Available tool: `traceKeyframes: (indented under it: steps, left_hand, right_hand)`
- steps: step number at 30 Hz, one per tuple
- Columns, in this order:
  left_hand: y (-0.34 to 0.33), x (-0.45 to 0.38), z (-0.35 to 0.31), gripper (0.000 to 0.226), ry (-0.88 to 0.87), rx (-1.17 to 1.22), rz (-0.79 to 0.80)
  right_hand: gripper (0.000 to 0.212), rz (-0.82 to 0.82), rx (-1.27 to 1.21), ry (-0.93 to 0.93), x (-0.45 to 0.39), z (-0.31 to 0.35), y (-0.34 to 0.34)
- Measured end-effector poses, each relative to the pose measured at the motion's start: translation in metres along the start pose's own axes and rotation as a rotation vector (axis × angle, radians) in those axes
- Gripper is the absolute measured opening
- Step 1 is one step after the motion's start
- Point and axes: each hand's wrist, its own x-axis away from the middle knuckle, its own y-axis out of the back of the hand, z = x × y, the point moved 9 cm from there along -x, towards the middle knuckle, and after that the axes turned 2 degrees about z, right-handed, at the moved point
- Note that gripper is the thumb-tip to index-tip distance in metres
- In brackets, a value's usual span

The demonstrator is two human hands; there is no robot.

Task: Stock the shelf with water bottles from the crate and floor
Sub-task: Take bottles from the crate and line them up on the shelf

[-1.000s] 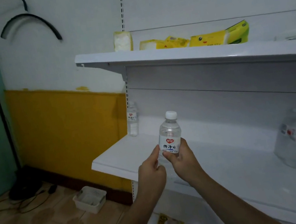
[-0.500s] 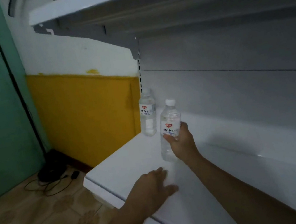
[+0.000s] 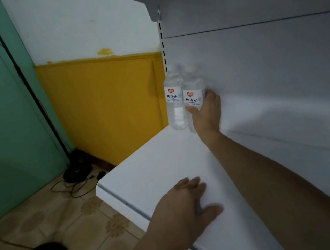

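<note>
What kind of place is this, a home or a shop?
Probably a small shop or its stockroom: a white retail shelf hung on a slotted upright, and two identical labelled water bottles lined up at the back, one held by the right hand.

Dim, flat indoor light, bluish-grey cast. Soft shadow under right forearm [image 3: 275,172] on shelf [image 3: 156,169]. Bottle tops [image 3: 174,69] motion-blurred, washed out. Wide-angle bending at edges. Fine grain, no glare.

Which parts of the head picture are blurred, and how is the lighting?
Head view: dim, even light; the white caps of the two clear plastic water bottles are smeared against the grey back panel; the right hand is soft-edged; the white shelf board shows no glare.
</note>
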Motion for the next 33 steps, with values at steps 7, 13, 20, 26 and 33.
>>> traceKeyframes:
  steps: [7, 13, 20, 26, 33]
  left_hand:
    - [0.001, 0.003, -0.001, 0.071, -0.026, 0.006, -0.037]
    - [0.0, 0.001, 0.001, 0.07, -0.013, 0.037, -0.023]
    - [0.013, 0.01, 0.002, 0.066, 0.022, 0.16, -0.061]
    - [0.022, 0.051, -0.073, 0.053, -0.106, 0.532, -0.338]
    - [-0.035, 0.164, -0.26, 0.051, -0.561, 0.705, -0.183]
  right_hand:
    - [0.065, -0.055, 0.103, 0.023, -0.001, 0.01, 0.004]
    - [0.072, 0.025, 0.182, 0.013, -0.005, 0.009, 0.006]
    - [0.064, 0.184, 0.075, -0.053, 0.054, -0.006, 0.092]
    - [0.042, 0.069, 0.147, -0.174, 0.15, -0.01, 0.278]
    - [0.058, -0.027, 0.464, -0.305, 0.307, 0.02, 0.478]
